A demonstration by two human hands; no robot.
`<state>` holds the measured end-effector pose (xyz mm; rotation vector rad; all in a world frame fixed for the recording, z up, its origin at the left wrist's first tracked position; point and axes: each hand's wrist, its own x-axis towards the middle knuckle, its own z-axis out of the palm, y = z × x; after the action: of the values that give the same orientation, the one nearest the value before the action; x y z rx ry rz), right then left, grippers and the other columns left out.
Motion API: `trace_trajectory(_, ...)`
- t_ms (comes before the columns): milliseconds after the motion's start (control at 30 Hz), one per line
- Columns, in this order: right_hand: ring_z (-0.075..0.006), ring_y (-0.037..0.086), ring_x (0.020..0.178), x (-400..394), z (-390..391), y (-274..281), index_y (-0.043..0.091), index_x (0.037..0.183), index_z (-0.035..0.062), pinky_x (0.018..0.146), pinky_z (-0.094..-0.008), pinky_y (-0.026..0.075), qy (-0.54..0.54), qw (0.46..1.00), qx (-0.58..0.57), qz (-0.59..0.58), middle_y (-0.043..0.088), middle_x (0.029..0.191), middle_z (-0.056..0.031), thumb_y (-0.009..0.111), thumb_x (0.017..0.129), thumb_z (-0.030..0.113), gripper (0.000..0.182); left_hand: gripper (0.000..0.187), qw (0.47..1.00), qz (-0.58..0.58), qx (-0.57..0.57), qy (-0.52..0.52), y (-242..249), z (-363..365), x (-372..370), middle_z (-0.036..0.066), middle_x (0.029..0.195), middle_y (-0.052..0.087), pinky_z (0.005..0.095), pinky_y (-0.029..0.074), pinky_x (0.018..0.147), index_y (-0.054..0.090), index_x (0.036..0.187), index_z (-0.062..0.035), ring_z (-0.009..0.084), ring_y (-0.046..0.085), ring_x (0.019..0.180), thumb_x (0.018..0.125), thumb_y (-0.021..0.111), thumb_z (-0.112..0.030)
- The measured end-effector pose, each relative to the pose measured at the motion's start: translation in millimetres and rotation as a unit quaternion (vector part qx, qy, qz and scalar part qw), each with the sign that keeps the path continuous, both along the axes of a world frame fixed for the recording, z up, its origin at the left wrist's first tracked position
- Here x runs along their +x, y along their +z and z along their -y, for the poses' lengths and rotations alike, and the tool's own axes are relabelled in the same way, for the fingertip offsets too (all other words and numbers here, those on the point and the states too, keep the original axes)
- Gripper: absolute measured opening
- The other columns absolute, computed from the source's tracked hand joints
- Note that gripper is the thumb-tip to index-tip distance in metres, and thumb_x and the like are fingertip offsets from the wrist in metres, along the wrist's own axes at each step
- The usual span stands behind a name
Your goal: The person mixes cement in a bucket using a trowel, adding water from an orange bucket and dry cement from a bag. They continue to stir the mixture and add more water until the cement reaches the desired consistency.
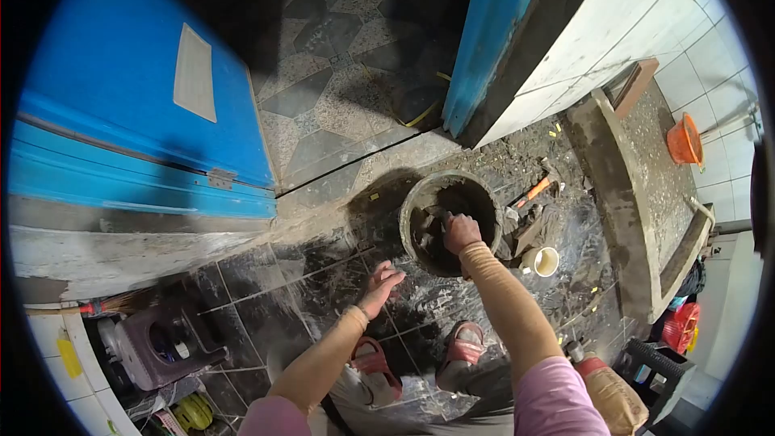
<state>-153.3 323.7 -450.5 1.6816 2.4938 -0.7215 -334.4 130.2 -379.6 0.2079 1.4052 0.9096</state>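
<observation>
Right hand (462, 232) gripping tool in mortar-caked bucket (416, 196).

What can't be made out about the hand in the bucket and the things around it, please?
Head view:
- Right hand: what it grips inside the bucket is too dark and small to tell.
- Bucket contents: in shadow.
- Left hand: open above the floor; contact unclear.
- Orange-handled tool: head too small.

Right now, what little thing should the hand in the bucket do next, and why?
Probably pull the tool once more through the wet mix. The right hand is inside the bucket, gripping what looks like a trowel handle, and the grey mix looks lumpy. The left hand hovers open, free to steady the rim.
</observation>
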Motion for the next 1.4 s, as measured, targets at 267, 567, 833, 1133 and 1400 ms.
trace_trajectory(267,-0.0436,0.061,0.081,27.6,-15.4,102.3,0.063,0.081,0.0010,0.074,-0.0513,0.050,0.107,0.991,0.063,-0.047,0.062,0.085,-0.0278,0.055,0.080,0.017,0.018,0.099,0.996,-0.079,0.041,0.027,-30.1,-80.0,-32.7,0.017,0.150,0.034,0.0526,0.039,0.099,0.018,0.153,-0.0097,0.0375,0.037,0.135,0.081,0.069,-0.055)
trace_trajectory(567,-0.0322,0.057,0.090,69.7,53.1,139.0,0.066,0.091,0.0052,0.080,-0.0441,0.049,0.121,0.977,0.166,-0.055,0.061,0.082,-0.0158,0.062,0.083,0.024,0.021,0.095,1.000,-0.012,0.016,-0.013,-36.6,-122.2,-24.5,0.024,0.140,0.045,0.0518,0.040,0.096,0.029,0.150,-0.0133,0.0371,0.051,0.119,0.081,0.057,-0.071)
trace_trajectory(833,-0.0368,0.056,0.091,62.2,60.1,142.9,0.063,0.095,0.0006,0.081,-0.0451,0.049,0.044,0.990,0.122,-0.053,0.056,0.093,-0.0202,0.063,0.085,0.023,0.024,0.113,0.998,0.031,0.045,-0.014,-16.4,-117.0,-14.6,0.023,0.133,0.047,0.0454,0.046,0.084,0.016,0.153,-0.0079,0.0320,0.057,0.107,0.073,0.063,-0.073)
trace_trajectory(1133,-0.0386,0.054,0.093,66.3,66.1,139.1,0.061,0.089,0.0005,0.084,-0.0453,0.047,-0.012,0.983,0.160,-0.093,0.053,0.091,-0.0213,0.056,0.080,0.008,0.013,0.125,0.994,0.106,0.033,-0.004,-4.8,-93.2,4.5,0.028,0.136,0.040,0.0531,0.045,0.092,0.003,0.152,0.0037,0.0398,0.053,0.114,0.074,0.063,-0.072)
trace_trajectory(1400,-0.0385,0.053,0.093,80.6,72.9,134.5,0.060,0.089,0.0004,0.086,-0.0460,0.045,-0.017,0.979,0.168,-0.110,0.053,0.093,-0.0210,0.060,0.082,0.012,0.013,0.095,0.991,0.116,0.067,0.008,-1.8,-91.0,13.4,0.020,0.120,0.053,0.0500,0.047,0.087,0.038,0.141,-0.0014,0.0332,0.057,0.101,0.080,0.055,-0.072)
